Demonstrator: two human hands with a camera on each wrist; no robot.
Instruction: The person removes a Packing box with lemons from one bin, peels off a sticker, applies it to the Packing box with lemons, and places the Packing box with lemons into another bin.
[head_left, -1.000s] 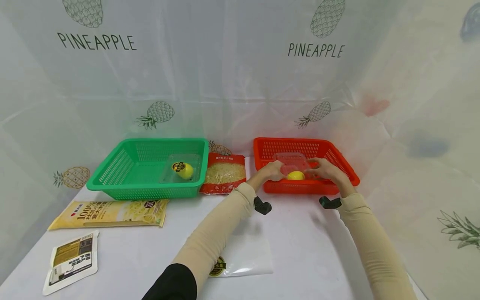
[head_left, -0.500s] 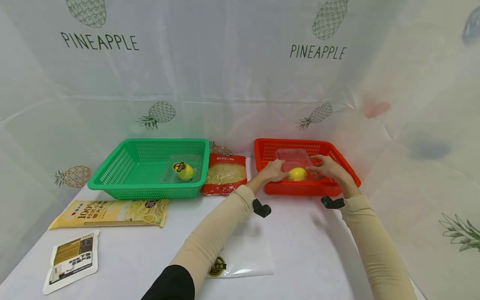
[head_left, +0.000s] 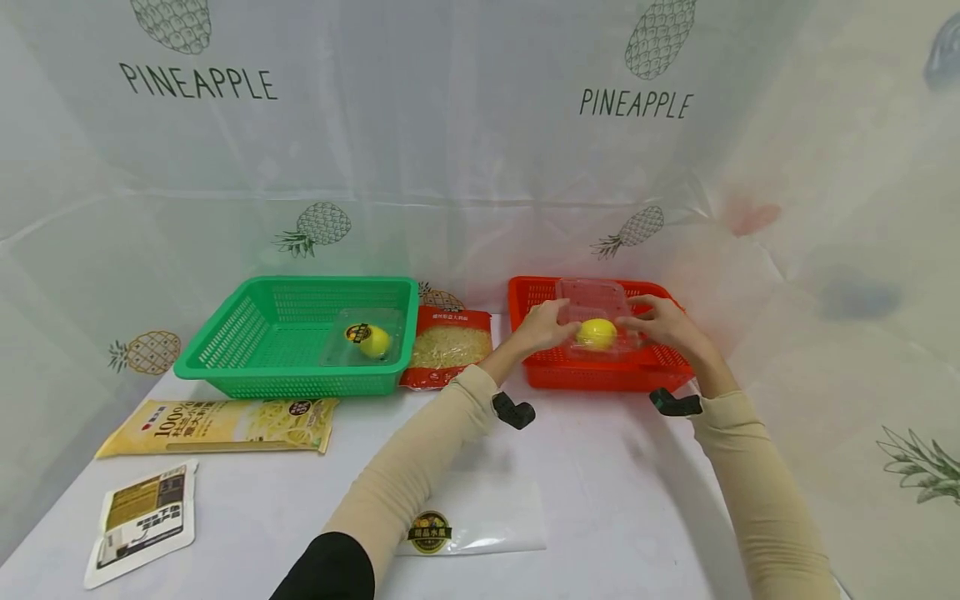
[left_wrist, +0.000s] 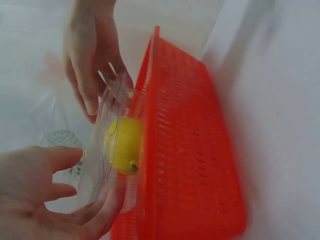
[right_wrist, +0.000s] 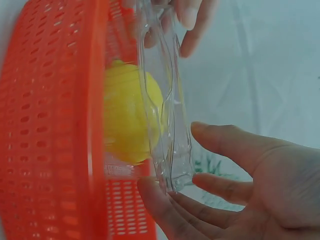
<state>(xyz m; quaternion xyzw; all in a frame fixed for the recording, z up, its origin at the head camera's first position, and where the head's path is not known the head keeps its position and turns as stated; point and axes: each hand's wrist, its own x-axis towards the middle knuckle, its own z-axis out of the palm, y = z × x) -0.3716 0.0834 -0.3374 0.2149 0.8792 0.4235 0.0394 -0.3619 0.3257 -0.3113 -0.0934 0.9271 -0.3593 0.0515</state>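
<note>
Change: since a second ago both hands have lifted the clear clamshell box with its lemon from low inside the red basket up to rim height; the camera straps on the wrists have shifted with them.
Left hand (head_left: 542,325): fingers curled against the left end of the clear clamshell box (head_left: 600,321), gripping it; the wrist view shows the palm open below the box with fingertips touching its wall.
Right hand (head_left: 663,327): holds the right end of the box, fingers under its edge and thumb toward the top, as the right wrist view shows.
Clear clamshell box: held between the two hands over the red basket (head_left: 592,377), about level with its rim, lid raised toward the back.
Lemon (head_left: 597,332): yellow, inside the box, resting in its lower half.
Red basket: on the worktop (head_left: 592,467) at right, just beyond the forearms.
Green basket (head_left: 247,350): on the worktop at left, well apart from the hands; it holds a second clear box with a lemon (head_left: 369,340) bearing a dark round label.
Bag of shredded cheese (head_left: 448,347): lies between the two baskets, touching the green one.
Noodle packet (head_left: 217,425): yellow, flat in front of the green basket.
Small pouch (head_left: 142,523): white and brown, near the front left edge.
Clear bag (head_left: 472,521): flat on the worktop under the left forearm, with a round dark label.
Backdrop (head_left: 465,125): white sheet printed with pineapples and the word PINEAPPLE.
</note>
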